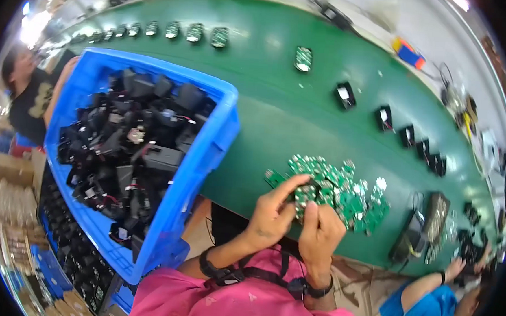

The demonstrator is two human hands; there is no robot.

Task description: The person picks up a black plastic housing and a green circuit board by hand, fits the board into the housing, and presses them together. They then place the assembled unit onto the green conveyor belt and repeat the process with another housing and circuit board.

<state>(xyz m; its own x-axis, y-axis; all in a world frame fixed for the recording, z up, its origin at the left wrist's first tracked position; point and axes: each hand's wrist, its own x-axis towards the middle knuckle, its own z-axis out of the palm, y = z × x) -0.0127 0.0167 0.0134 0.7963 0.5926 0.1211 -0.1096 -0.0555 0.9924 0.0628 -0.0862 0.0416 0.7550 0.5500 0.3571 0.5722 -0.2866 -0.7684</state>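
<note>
Green worktable (pixel 261 118) takes up most of the view; clock directions are from the hands. Big blue bin (pixel 207 149) at 9 to 10 o'clock, loaded with black housings (pixel 166 157). A curved line of black cases with green boards (pixel 194 33) runs from 10 round to 12, so I'd call those done. A shorter string of black cases without visible green (pixel 385 118) sits from 12:30 to 2:30, and those look like they're waiting. Loose board pile (pixel 351 206) at 1 to 3 (a fair heap, so plenty left imo). Left hand (pixel 269 220) is pinching a small green board (pixel 304 194) right at the clock's centre, just above the table's near edge; right hand (pixel 322 232) is closed with its thumb on the board's lower edge, curled fingertips hidden.
</note>
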